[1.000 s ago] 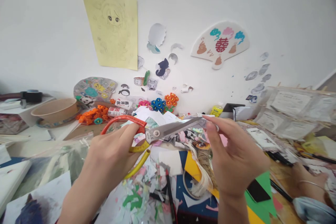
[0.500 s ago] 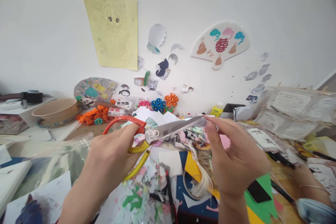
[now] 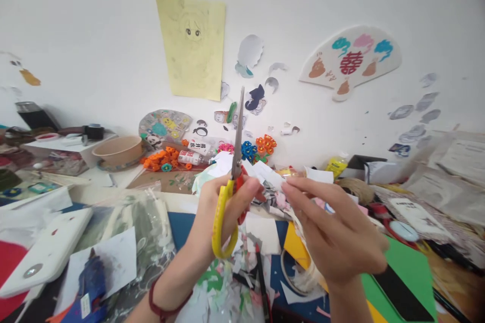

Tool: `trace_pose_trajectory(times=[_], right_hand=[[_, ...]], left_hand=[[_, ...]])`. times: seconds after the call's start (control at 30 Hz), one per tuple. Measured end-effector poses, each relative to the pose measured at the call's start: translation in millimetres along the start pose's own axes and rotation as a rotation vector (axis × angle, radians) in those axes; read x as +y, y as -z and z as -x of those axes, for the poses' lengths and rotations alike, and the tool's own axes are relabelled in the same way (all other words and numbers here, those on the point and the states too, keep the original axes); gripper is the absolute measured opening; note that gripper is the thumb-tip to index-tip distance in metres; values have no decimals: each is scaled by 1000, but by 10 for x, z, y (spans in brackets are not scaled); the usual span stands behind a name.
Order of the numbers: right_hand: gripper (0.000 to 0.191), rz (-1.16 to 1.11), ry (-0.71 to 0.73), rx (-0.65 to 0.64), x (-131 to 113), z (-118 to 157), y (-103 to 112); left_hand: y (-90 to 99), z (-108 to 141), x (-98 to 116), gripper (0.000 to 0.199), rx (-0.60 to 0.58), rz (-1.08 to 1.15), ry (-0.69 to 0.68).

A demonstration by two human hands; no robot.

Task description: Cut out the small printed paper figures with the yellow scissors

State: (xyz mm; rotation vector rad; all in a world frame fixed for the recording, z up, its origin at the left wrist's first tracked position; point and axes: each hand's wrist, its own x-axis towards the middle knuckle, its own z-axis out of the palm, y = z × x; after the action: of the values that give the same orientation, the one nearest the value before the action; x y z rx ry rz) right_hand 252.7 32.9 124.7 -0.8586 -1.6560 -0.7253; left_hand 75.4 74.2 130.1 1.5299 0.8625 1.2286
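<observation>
My left hand (image 3: 220, 207) is closed around the yellow and red handles of a pair of scissors (image 3: 238, 144). Their metal blades point straight up and look closed, seen almost edge-on. To the right, my right hand (image 3: 333, 227) has its fingertips drawn together in a pinch, apart from the scissors. Whether something small sits between those fingertips, I cannot make out. Behind and below both hands lies a heap of paper scraps (image 3: 215, 282) in white, green and pink.
A blue glue gun (image 3: 91, 285) rests on white paper at the lower left. A black phone (image 3: 403, 295) lies on green paper (image 3: 413, 265) at the right. Orange flowers (image 3: 162, 159), a round tan bowl (image 3: 118, 150) and a yellow bottle (image 3: 336, 165) stand along the wall.
The scissors have swung from lying sideways to pointing up, and my right hand has let go of the blade tip. My view has turned left; another person's hand at the right no longer shows.
</observation>
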Motion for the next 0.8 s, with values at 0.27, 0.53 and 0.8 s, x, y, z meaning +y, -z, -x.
trace_pose_trajectory(times=[0.27, 0.53, 0.8], right_hand=[[55, -187, -3, -174, 0, -37, -27], [30, -804, -933, -438, 141, 30, -89], [19, -992, -1058, -455, 156, 31, -165]], left_hand=[[108, -16, 155, 27, 32, 83, 24], [196, -95, 83, 20, -135, -42, -76], [181, -141, -6, 31, -101, -253, -190]])
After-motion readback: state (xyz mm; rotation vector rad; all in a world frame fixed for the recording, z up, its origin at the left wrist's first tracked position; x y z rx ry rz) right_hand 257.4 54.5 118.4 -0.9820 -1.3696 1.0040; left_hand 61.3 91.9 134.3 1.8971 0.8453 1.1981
